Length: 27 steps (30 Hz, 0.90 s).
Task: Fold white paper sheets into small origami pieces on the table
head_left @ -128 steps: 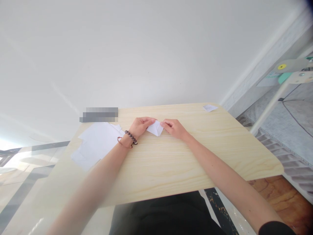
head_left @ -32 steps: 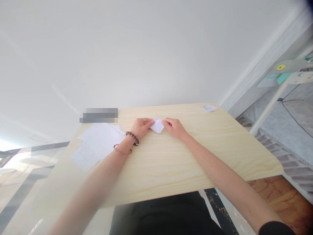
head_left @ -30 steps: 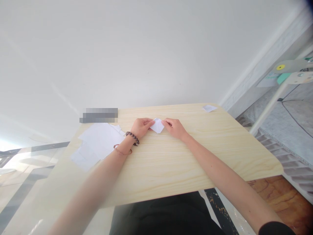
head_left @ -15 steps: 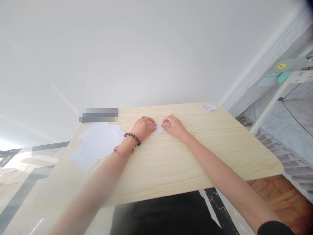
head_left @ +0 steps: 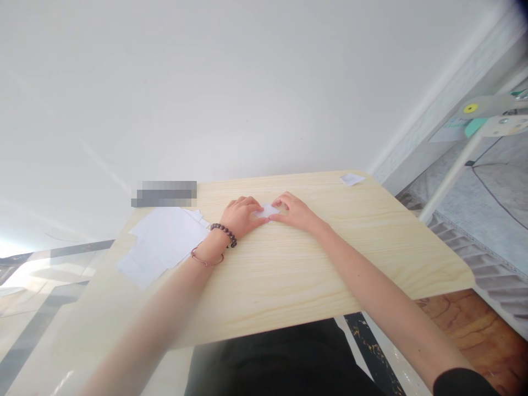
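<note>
Partly curled, a person's left hand (head_left: 243,216) and right hand (head_left: 297,212) hold 1 small white paper (head_left: 268,210) at the worktop (head_left: 264,286).

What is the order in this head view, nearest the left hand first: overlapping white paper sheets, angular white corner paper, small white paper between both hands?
1. Small white paper: right at the left hand.
2. Overlapping white paper sheets: on the table's left side.
3. Angular white corner paper: at the far right corner.

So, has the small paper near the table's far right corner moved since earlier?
No. The small paper lies in the same spot against the far right corner of the table; only the view shifted slightly.
</note>
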Each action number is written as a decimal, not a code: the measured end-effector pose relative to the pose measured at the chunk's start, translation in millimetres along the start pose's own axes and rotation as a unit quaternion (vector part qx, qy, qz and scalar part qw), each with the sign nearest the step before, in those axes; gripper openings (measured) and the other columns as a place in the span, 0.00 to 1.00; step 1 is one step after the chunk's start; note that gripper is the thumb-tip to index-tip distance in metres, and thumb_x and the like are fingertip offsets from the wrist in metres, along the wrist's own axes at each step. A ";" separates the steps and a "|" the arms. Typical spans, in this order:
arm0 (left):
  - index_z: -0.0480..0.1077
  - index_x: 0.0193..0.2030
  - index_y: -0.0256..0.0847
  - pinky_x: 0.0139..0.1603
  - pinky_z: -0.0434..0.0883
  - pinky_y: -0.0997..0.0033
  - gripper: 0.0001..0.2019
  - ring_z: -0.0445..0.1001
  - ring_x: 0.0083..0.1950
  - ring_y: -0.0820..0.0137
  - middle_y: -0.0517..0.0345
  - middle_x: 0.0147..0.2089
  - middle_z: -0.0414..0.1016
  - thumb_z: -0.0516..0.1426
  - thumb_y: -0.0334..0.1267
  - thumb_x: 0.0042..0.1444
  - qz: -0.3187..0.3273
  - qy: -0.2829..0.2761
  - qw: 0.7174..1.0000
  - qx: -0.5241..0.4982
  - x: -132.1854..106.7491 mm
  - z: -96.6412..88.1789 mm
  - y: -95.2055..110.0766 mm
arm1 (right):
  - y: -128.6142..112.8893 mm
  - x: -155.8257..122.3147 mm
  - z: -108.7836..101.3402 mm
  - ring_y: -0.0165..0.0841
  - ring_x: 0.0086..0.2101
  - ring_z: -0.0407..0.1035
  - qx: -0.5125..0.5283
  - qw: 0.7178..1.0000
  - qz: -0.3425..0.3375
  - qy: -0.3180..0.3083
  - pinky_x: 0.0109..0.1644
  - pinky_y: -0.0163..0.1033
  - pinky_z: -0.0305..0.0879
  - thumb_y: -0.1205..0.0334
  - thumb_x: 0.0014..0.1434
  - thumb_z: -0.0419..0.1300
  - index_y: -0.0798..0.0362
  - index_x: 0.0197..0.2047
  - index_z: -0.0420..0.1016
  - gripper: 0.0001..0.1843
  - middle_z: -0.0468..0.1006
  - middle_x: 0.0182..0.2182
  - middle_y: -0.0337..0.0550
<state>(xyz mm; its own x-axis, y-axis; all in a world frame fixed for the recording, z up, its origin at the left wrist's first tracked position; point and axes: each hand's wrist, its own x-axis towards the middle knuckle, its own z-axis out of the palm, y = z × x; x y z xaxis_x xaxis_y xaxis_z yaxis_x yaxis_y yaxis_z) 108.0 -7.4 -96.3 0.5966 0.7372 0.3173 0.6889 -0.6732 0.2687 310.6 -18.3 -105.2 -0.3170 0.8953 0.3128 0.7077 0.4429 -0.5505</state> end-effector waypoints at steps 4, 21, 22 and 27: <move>0.70 0.43 0.46 0.46 0.62 0.65 0.22 0.64 0.48 0.64 0.58 0.45 0.69 0.53 0.57 0.46 0.023 -0.019 0.999 -0.017 -0.7 -1.8 -5.7 | 1.5 -2.3 -6.6 0.29 0.36 0.63 0.044 0.998 -0.024 -0.046 0.40 0.36 0.61 0.51 0.44 0.61 0.48 0.40 0.72 0.19 0.67 0.38 0.40; 0.71 0.40 0.44 0.46 0.64 0.67 0.15 0.65 0.47 0.67 0.55 0.44 0.70 0.49 0.47 0.55 0.065 0.010 0.998 -0.022 -2.1 -2.2 -10.5 | -7.9 -2.7 -4.2 0.29 0.34 0.65 0.001 0.994 -0.110 -0.009 0.40 0.35 0.59 0.57 0.58 0.49 0.52 0.32 0.74 0.14 0.71 0.34 0.42; 0.72 0.39 0.43 0.46 0.64 0.68 0.15 0.66 0.46 0.67 0.55 0.44 0.70 0.48 0.46 0.56 0.065 0.011 0.998 -0.018 -1.9 -1.6 -10.4 | -9.1 -2.7 -4.8 0.29 0.34 0.65 0.002 0.994 -0.109 -0.009 0.40 0.35 0.60 0.57 0.58 0.49 0.52 0.32 0.73 0.14 0.71 0.34 0.42; 0.72 0.35 0.42 0.40 0.65 0.70 0.16 0.67 0.41 0.69 0.54 0.39 0.70 0.45 0.43 0.58 0.053 0.018 0.998 0.002 -0.5 0.5 -7.3 | -10.3 -3.0 -6.9 0.27 0.28 0.64 0.010 0.995 -0.100 -0.009 0.36 0.34 0.61 0.61 0.57 0.49 0.53 0.35 0.72 0.11 0.71 0.36 0.43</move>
<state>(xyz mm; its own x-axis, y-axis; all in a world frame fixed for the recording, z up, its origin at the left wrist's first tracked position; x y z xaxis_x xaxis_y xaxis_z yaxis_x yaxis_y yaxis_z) 102.9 -2.8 -98.9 0.6509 0.6599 0.3753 0.6250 -0.7464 0.2285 308.6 -25.8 -95.2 -0.4616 0.7892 0.4051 0.6158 0.6137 -0.4941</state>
